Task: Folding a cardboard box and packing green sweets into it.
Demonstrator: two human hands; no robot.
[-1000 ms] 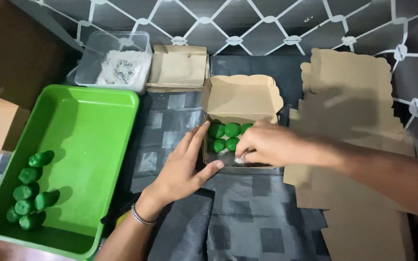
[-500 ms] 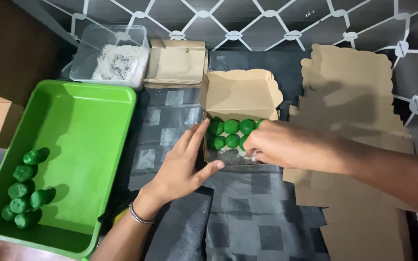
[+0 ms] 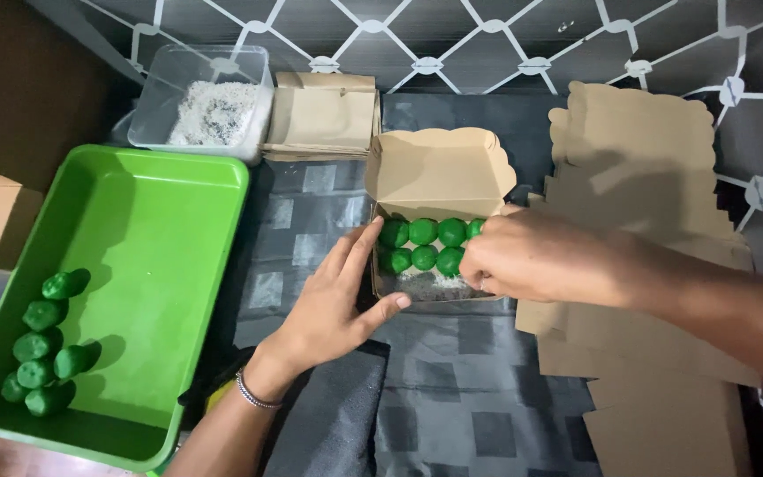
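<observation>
A small brown cardboard box (image 3: 439,172) stands open in the middle, its lid tipped back. Several green balls (image 3: 423,245) lie inside in two rows, over a white grainy layer at the front. My left hand (image 3: 339,300) rests flat against the box's left wall, fingers spread, holding nothing. My right hand (image 3: 532,256) reaches into the box's right side, its fingers curled over the balls there. What the fingers hold is hidden.
A bright green tray (image 3: 178,265) on the left holds several more green balls (image 3: 46,340) in its near corner. Behind it stands a clear tub of white shreds (image 3: 205,110) and a stack of folded boxes (image 3: 321,115). Flat cardboard blanks (image 3: 646,177) lie at the right.
My right hand has shifted a little to the right inside the box, uncovering more green balls. My left hand stays against the box's left side.
</observation>
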